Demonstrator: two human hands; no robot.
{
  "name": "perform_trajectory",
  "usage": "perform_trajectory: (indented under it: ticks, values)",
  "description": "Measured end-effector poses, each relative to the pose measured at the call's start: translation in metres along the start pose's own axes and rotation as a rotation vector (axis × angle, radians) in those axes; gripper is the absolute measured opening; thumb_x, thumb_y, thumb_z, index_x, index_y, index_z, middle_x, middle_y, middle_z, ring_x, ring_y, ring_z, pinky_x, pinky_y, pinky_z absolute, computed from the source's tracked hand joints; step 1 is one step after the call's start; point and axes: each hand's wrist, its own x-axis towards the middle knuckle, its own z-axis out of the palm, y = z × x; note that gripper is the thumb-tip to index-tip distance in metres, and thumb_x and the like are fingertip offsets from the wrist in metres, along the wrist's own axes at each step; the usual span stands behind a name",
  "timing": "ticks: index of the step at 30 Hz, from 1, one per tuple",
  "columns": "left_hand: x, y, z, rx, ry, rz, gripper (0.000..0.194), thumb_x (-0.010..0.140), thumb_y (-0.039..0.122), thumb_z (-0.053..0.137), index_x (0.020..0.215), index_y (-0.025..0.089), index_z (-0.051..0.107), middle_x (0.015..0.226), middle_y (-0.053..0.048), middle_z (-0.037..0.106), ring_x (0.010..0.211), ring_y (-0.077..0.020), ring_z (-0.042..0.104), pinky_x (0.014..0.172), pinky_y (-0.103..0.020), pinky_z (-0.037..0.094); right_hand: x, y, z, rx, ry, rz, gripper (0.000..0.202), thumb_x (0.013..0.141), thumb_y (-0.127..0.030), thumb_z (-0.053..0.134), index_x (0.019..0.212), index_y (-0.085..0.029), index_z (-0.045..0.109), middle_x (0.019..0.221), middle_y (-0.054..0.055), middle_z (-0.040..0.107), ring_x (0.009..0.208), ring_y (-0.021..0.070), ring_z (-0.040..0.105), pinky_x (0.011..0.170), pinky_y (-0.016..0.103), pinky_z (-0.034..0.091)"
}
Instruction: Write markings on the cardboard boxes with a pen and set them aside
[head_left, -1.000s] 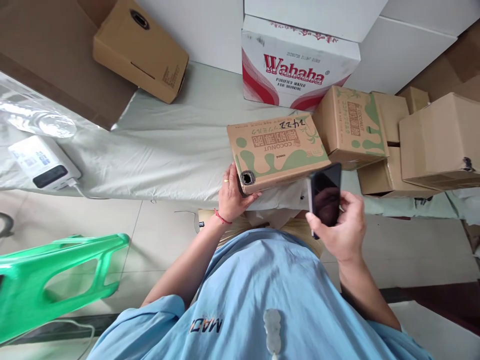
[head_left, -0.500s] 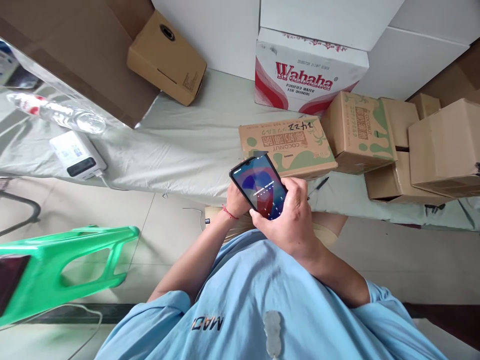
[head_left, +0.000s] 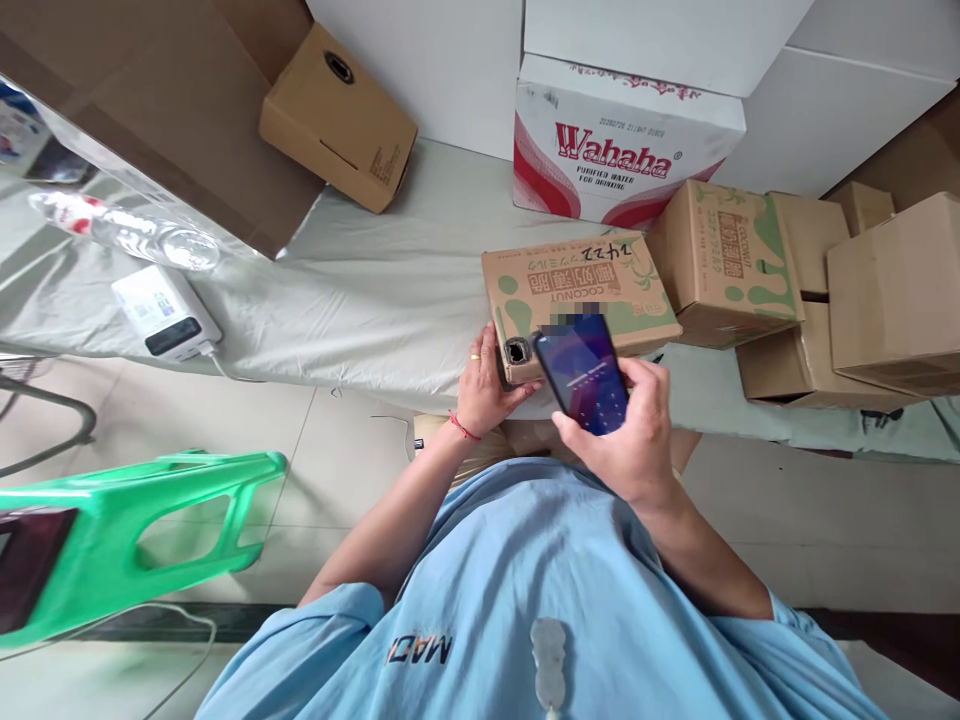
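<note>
In my right hand (head_left: 634,430) is a dark phone (head_left: 585,375) with its screen lit, thumb on one side and fingers on the other. My left hand (head_left: 487,385), with a ring and a red wrist string, rests against the near left corner of a coconut carton (head_left: 577,280). Its thumb and fingers are apart around that corner, beside a dark round hole in the carton. The carton lies flat on the cloth-covered table (head_left: 375,300), marked 2422 by hand. The phone covers part of the carton's near edge.
A Wahaha carton (head_left: 615,150) stands behind, with brown cartons (head_left: 735,260) to the right. On the left are a tilted brown box (head_left: 341,120), a plastic bottle (head_left: 142,235) and a white power bank (head_left: 165,312). A green stool (head_left: 180,530) stands on the floor.
My left hand has let go of the phone and moved onto the carton's corner. My right hand has moved right with the phone, and the dark hole in the carton has come into view.
</note>
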Motion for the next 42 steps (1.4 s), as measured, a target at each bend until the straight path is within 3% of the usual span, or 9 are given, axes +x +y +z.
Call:
perform_trajectory:
  ticks: [6,12,18,24,30,33,36,39,42]
  values:
    - [-0.001,0.001,-0.001,0.011,0.003,-0.011,0.126,0.087,0.085,0.077,0.176,0.011,0.026,0.171,-0.033,0.048,0.163,-0.0480,0.048,0.132,-0.066,0.043,-0.038,0.075,-0.048,-0.251,0.004,0.306,0.078,0.080,-0.069,0.082,0.134,-0.021,0.052,0.130,0.018,0.059,0.126,0.0382,0.062,0.111,0.061,0.055]
    - [-0.004,0.000,0.001,0.020,0.004,-0.022,0.126,0.086,0.089,0.074,0.174,0.010,0.032,0.171,-0.034,0.049,0.164,-0.0496,0.046,0.131,-0.066,0.043,-0.063,0.132,-0.083,-0.418,-0.082,0.693,0.086,0.065,-0.065,0.085,0.131,-0.018,0.054,0.131,0.021,0.056,0.131,0.0459,0.059,0.113,0.066,0.052]
    - [-0.007,-0.003,0.002,0.054,0.019,-0.029,0.118,0.087,0.087,0.075,0.170,0.012,0.038,0.171,-0.033,0.050,0.161,-0.0500,0.049,0.129,-0.069,0.044,-0.050,0.166,-0.085,-0.531,-0.220,0.912,0.093,0.062,-0.056,0.090,0.135,-0.010,0.056,0.135,0.028,0.057,0.126,0.0508,0.062,0.109,0.068,0.053]
    - [-0.010,-0.003,0.005,0.058,0.020,-0.075,0.111,0.084,0.087,0.078,0.163,0.015,0.048,0.166,-0.032,0.054,0.158,-0.0520,0.052,0.123,-0.069,0.049,-0.034,0.197,-0.075,-0.528,-0.231,0.891,0.093,0.068,-0.053,0.088,0.142,-0.004,0.059,0.142,0.034,0.058,0.134,0.0549,0.056,0.115,0.070,0.049]
    - [-0.006,0.006,-0.013,-0.067,-0.008,-0.080,0.097,0.090,0.082,0.074,0.157,0.016,0.055,0.163,-0.029,0.056,0.152,-0.0501,0.056,0.121,-0.067,0.051,-0.019,0.178,-0.066,-0.325,-0.182,0.593,0.062,0.092,-0.059,0.071,0.134,-0.013,0.073,0.143,0.025,0.066,0.139,0.0446,0.059,0.122,0.066,0.048]
    - [0.002,0.002,-0.032,-0.445,-0.133,-0.072,0.093,0.089,0.070,0.081,0.162,0.020,0.055,0.164,-0.022,0.059,0.155,-0.0463,0.054,0.129,-0.063,0.046,-0.002,0.151,-0.052,0.025,-0.120,0.528,0.064,0.104,-0.071,0.057,0.138,-0.020,0.073,0.140,0.020,0.072,0.123,0.0345,0.073,0.107,0.054,0.062]
    - [0.013,-0.004,-0.044,-0.946,-0.072,-0.337,0.078,0.084,0.065,0.088,0.149,0.026,0.069,0.160,-0.015,0.066,0.157,-0.0413,0.055,0.132,-0.055,0.044,0.016,0.131,-0.030,0.197,-0.057,0.468,0.070,0.105,-0.078,0.056,0.145,-0.022,0.071,0.145,0.019,0.073,0.133,0.0348,0.072,0.109,0.052,0.063]
    - [0.029,-0.001,-0.050,-1.120,0.046,-0.565,0.068,0.095,0.081,0.068,0.134,0.025,0.078,0.154,-0.013,0.072,0.157,-0.0380,0.056,0.129,-0.053,0.048,0.028,0.126,-0.010,0.366,-0.089,0.544,0.067,0.104,-0.079,0.058,0.142,-0.026,0.073,0.141,0.016,0.077,0.137,0.0353,0.070,0.108,0.052,0.064]
    - [0.044,0.017,-0.053,-1.107,-0.053,-0.594,0.081,0.097,0.093,0.053,0.128,0.024,0.081,0.155,-0.013,0.072,0.162,-0.0397,0.051,0.128,-0.053,0.049,0.032,0.126,0.002,0.573,-0.132,0.690,0.060,0.100,-0.077,0.066,0.134,-0.028,0.075,0.136,0.012,0.079,0.131,0.0340,0.073,0.096,0.047,0.069]
